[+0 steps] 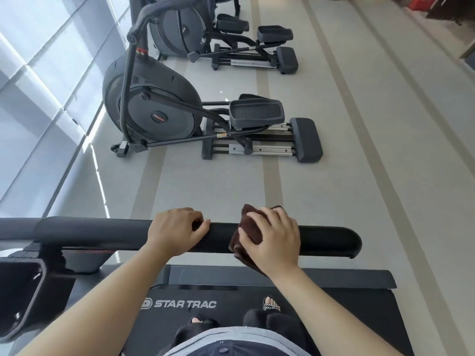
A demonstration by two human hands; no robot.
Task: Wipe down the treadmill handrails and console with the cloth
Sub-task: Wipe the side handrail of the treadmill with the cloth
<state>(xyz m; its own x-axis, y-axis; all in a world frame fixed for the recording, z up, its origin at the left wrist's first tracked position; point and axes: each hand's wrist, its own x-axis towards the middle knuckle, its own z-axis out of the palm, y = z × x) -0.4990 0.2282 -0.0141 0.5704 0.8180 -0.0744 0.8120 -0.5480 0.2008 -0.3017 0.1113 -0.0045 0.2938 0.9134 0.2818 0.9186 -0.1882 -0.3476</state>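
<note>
A black padded treadmill handrail (102, 231) runs left to right across the lower part of the head view. My left hand (177, 231) grips the rail near its middle, fingers curled over the top. Just to its right, my right hand (273, 238) holds a dark brown cloth (248, 227) wrapped over the rail, with the fingers curled round cloth and rail together. The rail's rounded free end (352, 241) lies to the right of the cloth. Part of the console frame (28, 291) shows at lower left.
I stand on the black treadmill deck (180, 303) marked STAR TRAC, feet visible below. Two dark elliptical machines (159, 109) stand on the grey floor beyond the rail. A bright window wall (38, 86) runs along the left.
</note>
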